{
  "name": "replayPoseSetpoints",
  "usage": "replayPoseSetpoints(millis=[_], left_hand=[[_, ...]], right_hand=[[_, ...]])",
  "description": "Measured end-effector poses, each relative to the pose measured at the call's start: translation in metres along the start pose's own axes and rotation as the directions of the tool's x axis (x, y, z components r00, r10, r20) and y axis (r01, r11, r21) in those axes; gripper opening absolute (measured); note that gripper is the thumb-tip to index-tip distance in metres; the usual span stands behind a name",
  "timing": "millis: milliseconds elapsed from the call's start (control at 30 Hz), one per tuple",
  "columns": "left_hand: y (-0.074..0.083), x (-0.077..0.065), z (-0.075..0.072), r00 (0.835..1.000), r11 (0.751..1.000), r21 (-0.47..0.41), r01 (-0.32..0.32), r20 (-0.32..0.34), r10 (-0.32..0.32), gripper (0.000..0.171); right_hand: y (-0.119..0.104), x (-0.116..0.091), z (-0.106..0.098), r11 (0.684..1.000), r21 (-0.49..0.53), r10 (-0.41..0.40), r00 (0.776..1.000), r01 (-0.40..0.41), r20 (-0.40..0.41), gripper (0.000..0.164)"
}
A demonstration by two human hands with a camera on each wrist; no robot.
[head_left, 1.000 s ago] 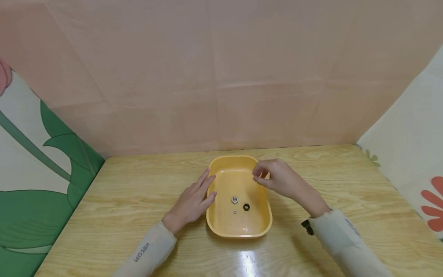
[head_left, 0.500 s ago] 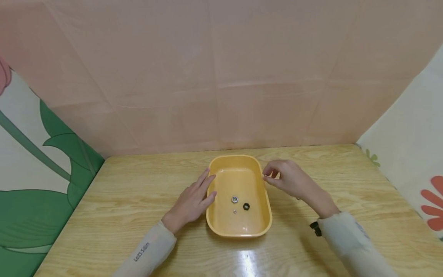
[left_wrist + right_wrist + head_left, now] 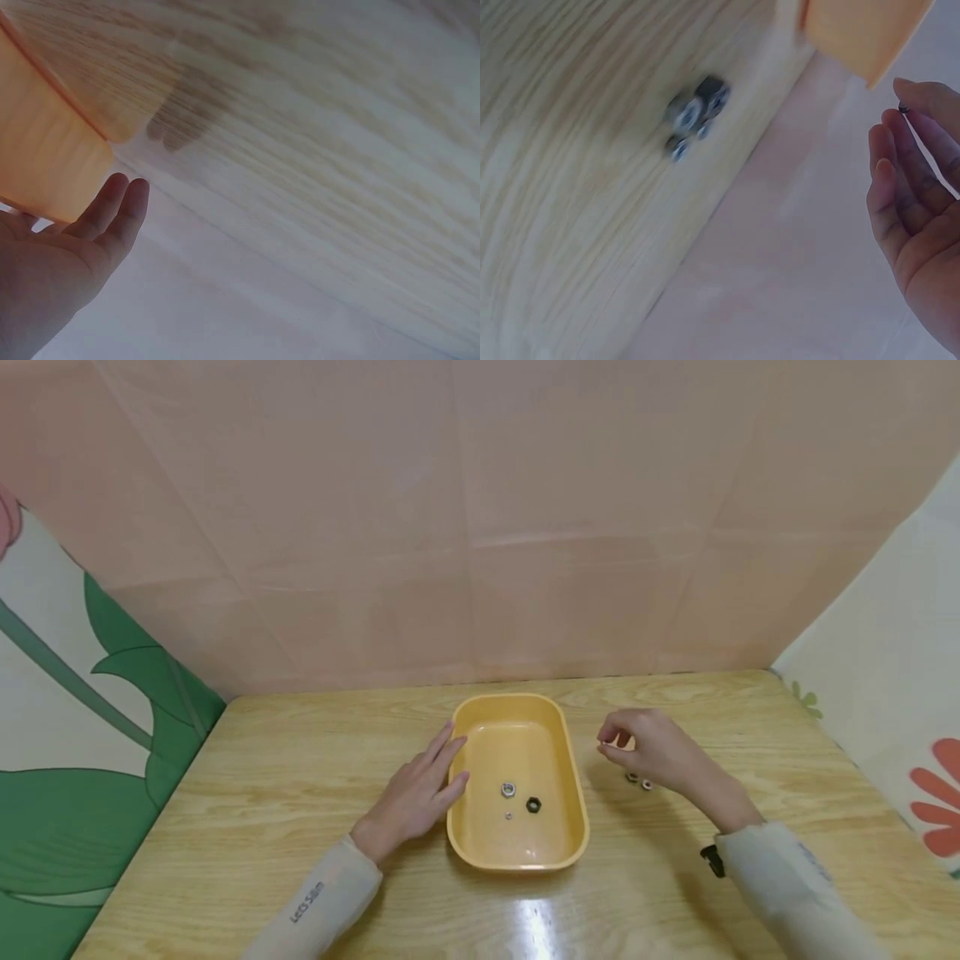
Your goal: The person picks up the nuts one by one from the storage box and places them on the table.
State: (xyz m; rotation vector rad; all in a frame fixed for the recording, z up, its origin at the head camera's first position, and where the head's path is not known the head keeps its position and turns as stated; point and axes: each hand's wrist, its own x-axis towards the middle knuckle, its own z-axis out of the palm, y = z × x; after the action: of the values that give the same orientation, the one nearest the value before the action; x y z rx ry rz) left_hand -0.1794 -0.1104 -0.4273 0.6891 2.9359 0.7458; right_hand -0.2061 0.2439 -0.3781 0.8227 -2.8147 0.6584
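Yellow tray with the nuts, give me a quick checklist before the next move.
1. Small part held: ok, pinched between the right hand's thumb and finger.
2. Right hand clear of the tray: ok, over the table to its right.
3. Left hand at the tray: ok, fingers over its left rim.
4. Tray emptied: not ok, silver nut, black nut and tiny piece inside.
5. Table nuts apart from tray: ok, clustered to its right.
6. Held part's exact type: cannot tell, too small.
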Motion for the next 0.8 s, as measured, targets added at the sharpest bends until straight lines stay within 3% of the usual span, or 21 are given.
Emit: replayPoseSetpoints(millis=[333, 800], left_hand=[[-0.001, 0.001, 0.002, 1.0, 1.0, -0.006, 0.002, -0.003, -0.002, 0.059], [-0.004, -0.002, 0.0, 1.0, 1.0, -0.007, -0.011, 0.004, 0.011, 0.06]], right_hand=[[0.026, -0.015, -0.004, 0.998, -0.035, 0.046, 0.997, -0.043, 0.069, 0.01], [0.04, -0.03, -0.005, 0.995, -0.038, 0.092, 0.988, -0.088, 0.123, 0.008]])
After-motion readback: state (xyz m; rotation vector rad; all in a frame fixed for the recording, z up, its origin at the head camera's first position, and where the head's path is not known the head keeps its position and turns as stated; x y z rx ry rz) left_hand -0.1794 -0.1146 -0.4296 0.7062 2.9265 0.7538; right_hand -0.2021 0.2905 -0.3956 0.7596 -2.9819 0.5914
